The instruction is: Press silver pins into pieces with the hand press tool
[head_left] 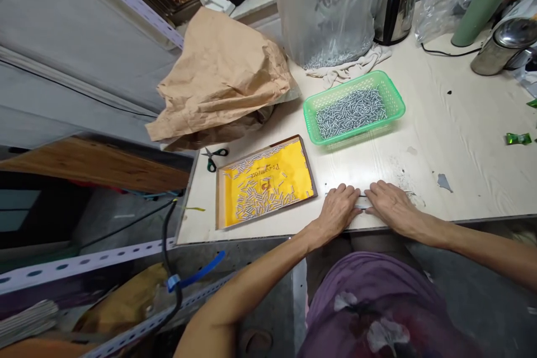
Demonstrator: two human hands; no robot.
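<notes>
Close to the table's front edge, my left hand (339, 207) and my right hand (389, 205) press down side by side with curled fingers. Both grip a narrow pale strip (363, 201) with a dark line along its far side; its ends are hidden under my hands, and I cannot make out its exact kind. Left of my left hand lies a shallow tray (311, 176) with a yellow lining and many small silvery metal pins (255, 201) scattered in it. Beyond my hands stands a green plastic basket (396, 106) holding a heap of similar metal pins (352, 113).
Green-handled scissors (213, 159) lie beside the tray. Behind are a crumpled brown paper bag (226, 72), a large clear plastic bag (327, 5), a white cloth (348, 69) and a steel kettle (395, 3). A metal mug (503, 47) and green wrapper (518, 139) are at right.
</notes>
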